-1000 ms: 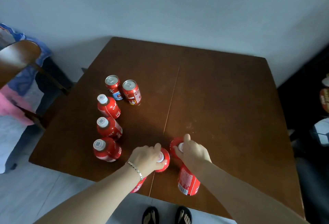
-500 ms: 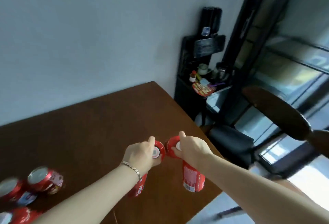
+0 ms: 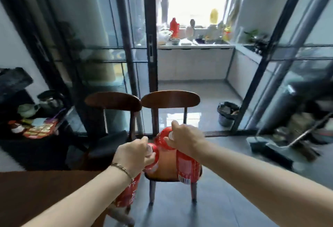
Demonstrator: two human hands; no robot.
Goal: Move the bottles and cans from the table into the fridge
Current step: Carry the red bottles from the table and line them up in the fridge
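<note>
I carry two red bottles with white caps, one in each hand, held out in front of me. My left hand (image 3: 134, 153) grips the neck of the left bottle (image 3: 128, 193), whose body hangs below my wrist. My right hand (image 3: 183, 139) grips the top of the right bottle (image 3: 187, 170), its barcode label facing me. The two bottle tops nearly touch between my hands. A corner of the brown table (image 3: 41, 196) shows at the lower left. No fridge is in view.
Two wooden chairs (image 3: 170, 100) stand directly ahead. Beyond them, dark-framed glass sliding doors (image 3: 150, 52) stand open onto a kitchen counter (image 3: 195, 46). A black side shelf (image 3: 27, 136) with clutter is at the left, a bin (image 3: 227, 114) and cleaning tools at the right.
My view has swung right, from the table to the chairs and glass doors. Both hands keep their bottles, which are now off the table; the remaining cans and bottles are out of sight.
</note>
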